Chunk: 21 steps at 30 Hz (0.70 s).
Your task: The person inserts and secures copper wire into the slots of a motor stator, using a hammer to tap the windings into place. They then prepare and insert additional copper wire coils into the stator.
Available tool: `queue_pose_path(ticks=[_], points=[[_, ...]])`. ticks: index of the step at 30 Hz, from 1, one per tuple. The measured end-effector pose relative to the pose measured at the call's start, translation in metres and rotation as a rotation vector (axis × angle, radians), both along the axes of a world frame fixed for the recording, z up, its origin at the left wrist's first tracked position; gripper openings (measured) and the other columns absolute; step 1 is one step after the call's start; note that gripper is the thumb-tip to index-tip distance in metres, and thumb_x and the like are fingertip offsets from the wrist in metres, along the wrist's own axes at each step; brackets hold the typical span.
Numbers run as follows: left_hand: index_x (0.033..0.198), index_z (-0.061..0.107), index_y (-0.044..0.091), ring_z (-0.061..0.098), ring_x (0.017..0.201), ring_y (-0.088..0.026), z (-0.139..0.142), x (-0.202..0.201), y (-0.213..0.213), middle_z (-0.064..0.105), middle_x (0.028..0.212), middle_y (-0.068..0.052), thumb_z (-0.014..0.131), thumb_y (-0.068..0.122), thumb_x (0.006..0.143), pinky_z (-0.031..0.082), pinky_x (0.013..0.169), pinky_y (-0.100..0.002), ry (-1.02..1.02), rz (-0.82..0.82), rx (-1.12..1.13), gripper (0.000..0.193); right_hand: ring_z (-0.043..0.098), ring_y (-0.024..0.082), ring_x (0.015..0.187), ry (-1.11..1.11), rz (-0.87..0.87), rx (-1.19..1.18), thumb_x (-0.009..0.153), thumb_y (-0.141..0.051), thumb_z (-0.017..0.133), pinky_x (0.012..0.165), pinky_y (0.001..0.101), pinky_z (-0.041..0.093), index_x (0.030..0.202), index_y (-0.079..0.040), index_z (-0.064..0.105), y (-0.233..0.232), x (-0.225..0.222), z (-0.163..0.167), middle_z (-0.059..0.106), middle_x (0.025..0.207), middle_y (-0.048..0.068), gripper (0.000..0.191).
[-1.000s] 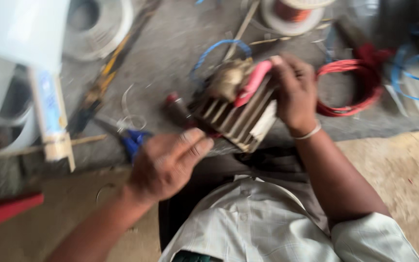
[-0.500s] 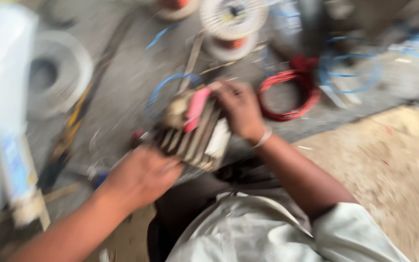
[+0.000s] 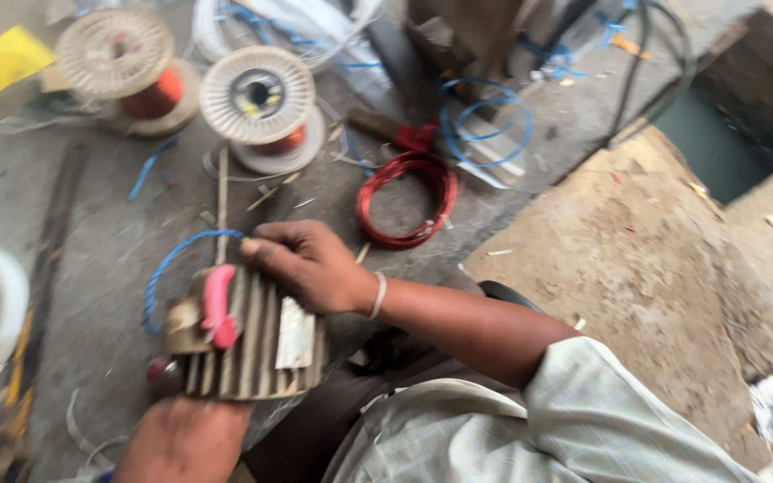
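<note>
- Ribbed metal motor housing (image 3: 252,344) sits low and left of centre in the head view, over the edge of the grey counter (image 3: 109,250), in front of the person's lap.
- Right hand (image 3: 310,266) lies on the top right of the housing, fingers curled over its upper rim, thumb side toward the ribs; it grips the housing. A thin bangle (image 3: 378,296) is on that wrist.
- Left hand (image 3: 185,440) is under the housing's lower edge, back of the hand toward the camera; it touches the bottom of the housing, but the fingers are hidden, so can't tell how far it's closed.
- Pink plastic piece (image 3: 218,306) lies on the housing's left ribs, running top to bottom.
- Pale label (image 3: 295,333) is stuck on the ribs right of the pink piece.
- Blue wire (image 3: 165,271) arcs from the housing's left side up toward the right hand's fingers.
- Red wire coil (image 3: 406,199) lies flat on the counter, up and right of the right hand, apart from it.
- Two spools of copper wire: one (image 3: 261,105) above the right hand, one (image 3: 127,67) further left at the top.
- Loose blue wire loop (image 3: 485,121) lies just beyond the red coil.
- Sandy floor (image 3: 637,268) is to the right of the counter.
- Picture is somewhat blurred; small bits on the counter are unclear.
</note>
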<state>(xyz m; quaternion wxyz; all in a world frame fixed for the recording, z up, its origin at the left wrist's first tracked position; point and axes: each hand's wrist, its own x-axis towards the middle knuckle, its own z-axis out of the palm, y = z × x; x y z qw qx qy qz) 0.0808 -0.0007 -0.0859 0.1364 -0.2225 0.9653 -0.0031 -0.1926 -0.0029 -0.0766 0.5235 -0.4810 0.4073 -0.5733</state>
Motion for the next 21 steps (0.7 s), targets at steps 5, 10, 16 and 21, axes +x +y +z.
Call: queue_pose_path(ticks=[5, 10, 16, 21], points=[[0.102, 0.073, 0.028, 0.070, 0.053, -0.025, -0.027, 0.002, -0.005, 0.070, 0.070, -0.007, 0.063, 0.022, 0.082, 0.058, 0.051, -0.044, -0.081, 0.212, -0.056, 0.024, 0.049, 0.002, 0.074, 0.082, -0.039, -0.022, 0.106, -0.034, 0.059, 0.064, 0.0261, 0.045, 0.094, -0.003, 0.067, 0.000, -0.001, 0.000, 0.054, 0.076, -0.006, 0.034], [0.101, 0.074, 0.027, 0.070, 0.052, -0.026, -0.022, -0.030, -0.035, 0.069, 0.069, -0.007, 0.063, 0.022, 0.082, 0.058, 0.051, -0.044, -0.046, 0.204, -0.050, 0.022, 0.058, 0.005, 0.079, 0.130, -0.048, 0.018, 0.103, -0.039, 0.061, 0.069, 0.0290, 0.052, 0.111, -0.001, 0.074, -0.001, -0.001, -0.001, 0.067, 0.082, 0.000, 0.041], [0.099, 0.075, 0.026, 0.069, 0.051, -0.026, -0.015, -0.071, -0.072, 0.069, 0.068, -0.007, 0.064, 0.022, 0.082, 0.057, 0.051, -0.045, -0.037, 0.210, -0.028, 0.020, 0.070, 0.019, 0.101, 0.262, 0.060, 0.088, 0.099, -0.055, 0.055, 0.091, 0.0344, 0.054, 0.124, -0.004, 0.074, -0.006, -0.009, -0.008, 0.076, 0.108, 0.012, 0.060], [0.097, 0.075, 0.026, 0.068, 0.051, -0.026, -0.013, -0.075, -0.083, 0.069, 0.067, -0.007, 0.064, 0.022, 0.082, 0.057, 0.051, -0.045, -0.024, 0.215, -0.015, 0.019, 0.065, 0.026, 0.128, 0.132, 0.261, 0.118, 0.100, -0.062, 0.052, 0.111, 0.0361, 0.048, 0.139, -0.001, 0.068, -0.020, -0.009, -0.022, 0.073, 0.134, 0.017, 0.073]])
